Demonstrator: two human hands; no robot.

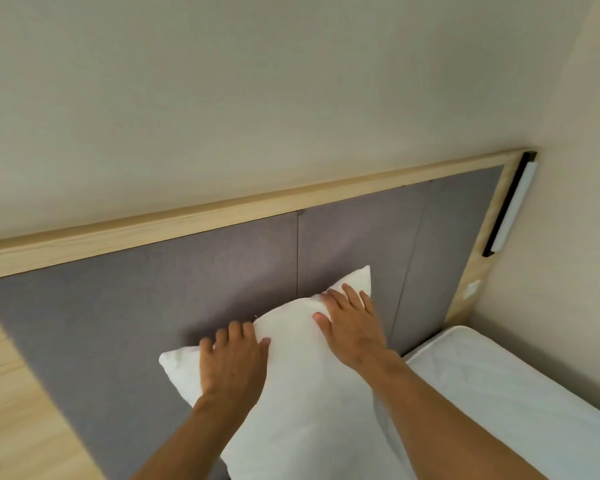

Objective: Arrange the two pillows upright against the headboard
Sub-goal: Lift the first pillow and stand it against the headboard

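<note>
Arms reach to the white pillow [309, 393]. Left hand [234, 362] grips its top edge; right hand [354, 327] presses flat. Push gently so it stands straight against the headboard [136, 299] just past the fingers.

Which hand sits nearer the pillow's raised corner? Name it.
The right hand, fingers spread flat just below the raised corner of the pillow against the headboard; the left hand curls over the edge lower down.
</note>
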